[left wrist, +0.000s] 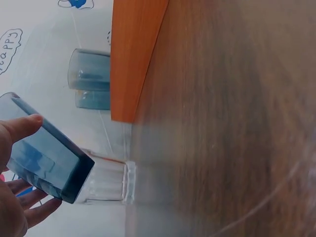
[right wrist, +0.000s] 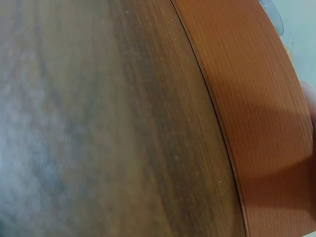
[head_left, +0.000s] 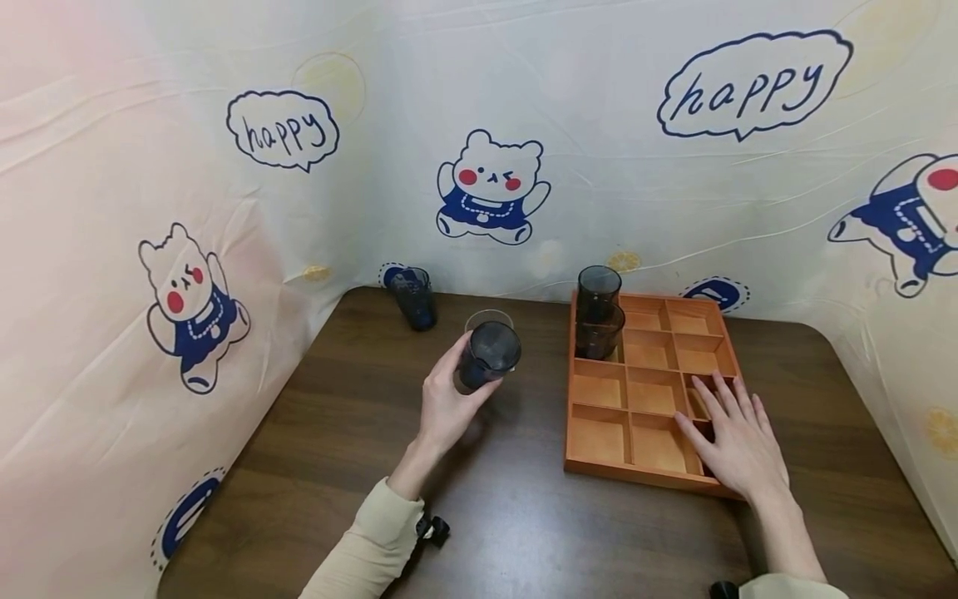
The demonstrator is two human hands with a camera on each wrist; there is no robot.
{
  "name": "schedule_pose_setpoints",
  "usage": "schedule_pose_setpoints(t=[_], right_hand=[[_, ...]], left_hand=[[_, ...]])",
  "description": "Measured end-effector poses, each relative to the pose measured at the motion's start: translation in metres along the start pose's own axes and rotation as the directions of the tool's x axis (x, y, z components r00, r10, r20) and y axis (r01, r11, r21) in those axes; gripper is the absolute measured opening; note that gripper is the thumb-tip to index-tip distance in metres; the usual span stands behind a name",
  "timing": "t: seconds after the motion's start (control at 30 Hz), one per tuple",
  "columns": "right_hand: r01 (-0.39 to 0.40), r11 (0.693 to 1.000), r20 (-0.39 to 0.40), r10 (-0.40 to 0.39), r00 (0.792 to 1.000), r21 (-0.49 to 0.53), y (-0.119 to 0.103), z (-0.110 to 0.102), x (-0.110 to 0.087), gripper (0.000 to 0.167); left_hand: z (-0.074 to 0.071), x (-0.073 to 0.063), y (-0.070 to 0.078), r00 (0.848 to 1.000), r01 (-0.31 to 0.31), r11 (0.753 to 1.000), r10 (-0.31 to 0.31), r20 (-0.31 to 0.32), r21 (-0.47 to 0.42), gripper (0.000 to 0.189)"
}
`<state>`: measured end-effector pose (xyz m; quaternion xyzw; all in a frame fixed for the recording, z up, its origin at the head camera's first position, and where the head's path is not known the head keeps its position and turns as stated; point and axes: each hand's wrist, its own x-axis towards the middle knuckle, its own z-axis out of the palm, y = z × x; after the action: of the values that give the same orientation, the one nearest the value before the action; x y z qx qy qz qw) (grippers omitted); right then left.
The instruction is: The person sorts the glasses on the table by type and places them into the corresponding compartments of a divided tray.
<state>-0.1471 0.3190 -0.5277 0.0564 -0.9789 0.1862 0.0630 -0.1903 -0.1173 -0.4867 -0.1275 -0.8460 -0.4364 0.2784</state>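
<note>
Smoky blue, see-through, smooth-sided glass [left wrist: 52,154]

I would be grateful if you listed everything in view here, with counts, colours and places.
Table: one, dark brown, beneath everything
Tray: one, orange-brown, divided, on the table's right half
Tray glasses: two, smoky dark, in the tray's far left part
Far glass: one, smoky dark, at the table's far left
Clear glass: one, colourless, on the table just beyond the held glass
Held glass: one, dark blue-grey, above the table
Cloth: pale with blue bears and "happy" bubbles, around the table
Sleeves: two, beige, near edge
Left hand: one, gripping the held glass
Right hand: one, over the tray's near right part
</note>
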Motion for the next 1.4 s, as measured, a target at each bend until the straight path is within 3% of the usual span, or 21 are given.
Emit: schedule_pose_setpoints(t=[0.37,0.57,1.13,1.4], right_hand=[[-0.009,1.0,0.002,0.009,1.0,0.002,0.0,0.001,-0.001,0.082],[-0.01,1.0,0.004,0.01,1.0,0.003,-0.001,0.001,-0.001,0.082],[-0.016,1.0,0.014,0.016,1.0,-0.007,0.0,-0.001,0.0,0.084],[-0.012,1.0,0.008,0.012,1.0,-0.006,-0.001,-0.001,0.0,0.083]], left_hand=[[0.012,-0.006,0.008,0.999,-0.003,1.0,0.003,0.05,0.008,0.088],[0.021,-0.007,0.016,0.997,-0.019,0.999,0.021,0.08,-0.033,0.087],[0.045,-0.006,0.04,0.993,0.026,0.988,-0.008,0.117,-0.154,0.086],[0.054,0.0,0.047,0.991,0.047,0.949,-0.005,0.134,-0.313,0.083]])
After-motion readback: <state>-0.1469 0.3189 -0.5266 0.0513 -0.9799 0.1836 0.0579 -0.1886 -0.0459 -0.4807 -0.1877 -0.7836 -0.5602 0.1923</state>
